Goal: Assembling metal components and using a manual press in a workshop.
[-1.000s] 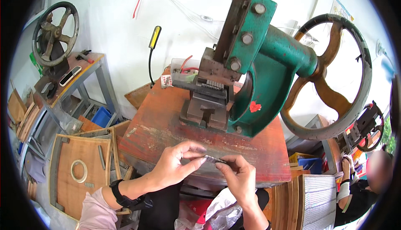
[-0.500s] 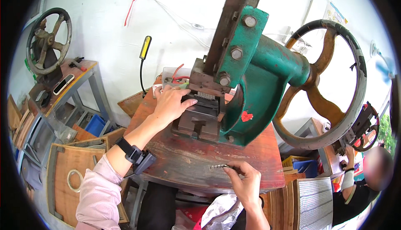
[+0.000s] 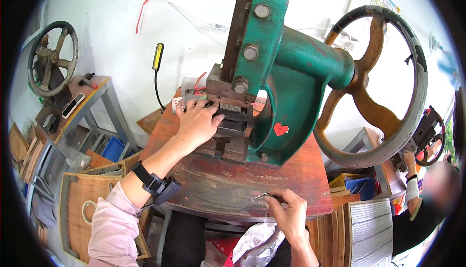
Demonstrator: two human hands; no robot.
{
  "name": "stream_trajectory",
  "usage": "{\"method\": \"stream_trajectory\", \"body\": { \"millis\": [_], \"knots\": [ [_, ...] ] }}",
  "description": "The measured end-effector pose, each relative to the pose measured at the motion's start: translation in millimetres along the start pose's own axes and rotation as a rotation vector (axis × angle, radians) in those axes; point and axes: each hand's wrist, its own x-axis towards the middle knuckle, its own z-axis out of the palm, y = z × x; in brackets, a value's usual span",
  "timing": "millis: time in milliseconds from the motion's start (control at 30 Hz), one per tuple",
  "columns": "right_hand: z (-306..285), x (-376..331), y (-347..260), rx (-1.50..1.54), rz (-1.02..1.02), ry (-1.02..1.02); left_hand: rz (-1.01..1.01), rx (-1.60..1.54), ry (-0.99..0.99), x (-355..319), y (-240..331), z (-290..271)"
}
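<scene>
My left hand (image 3: pixel 198 125) lies on the dark metal die (image 3: pixel 232 116) under the ram of a green hand press (image 3: pixel 303 87). Its fingers are spread, with the tips at the die's left and top side; part of them is hidden against the block. My right hand (image 3: pixel 290 211) is low over the front of the wooden table (image 3: pixel 208 182). Between thumb and fingers it pinches a small, thin metal strip (image 3: pixel 259 196) with a ridged look, pointing left. The press's large spoked handwheel (image 3: pixel 405 143) stands to the right.
Behind the die sits a clear bin (image 3: pixel 190 83) with red-handled tools. A yellow-black lamp (image 3: pixel 158 57) rises on a flexible stem. Wooden trays (image 3: pixel 90 209) are at lower left, stacked boards (image 3: pixel 335 233) at lower right. Another person (image 3: pixel 427 213) works at a press on the far right.
The view has shifted, so the press appears farther left and higher. My right hand still pinches the strip, now tilted a little differently. My left hand stays at the die.
</scene>
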Motion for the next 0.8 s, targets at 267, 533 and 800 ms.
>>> {"method": "stream_trajectory", "body": {
  "millis": [267, 533, 800],
  "knots": [
    [-11.0, -2.7, 2.0, -0.056, -0.018, 0.006, -0.08, -0.031, -0.176, 6.3, 2.2, -10.8],
    [-8.4, 1.6, 1.7, -0.088, -0.053, -0.038, -0.071, -0.021, -0.198, 7.6, -1.0, -14.0],
    [-10.3, 38.5, -16.5, -0.245, -0.228, -0.141, -0.136, -0.206, -0.238, 4.4, -16.6, -23.0]
  ]
}}
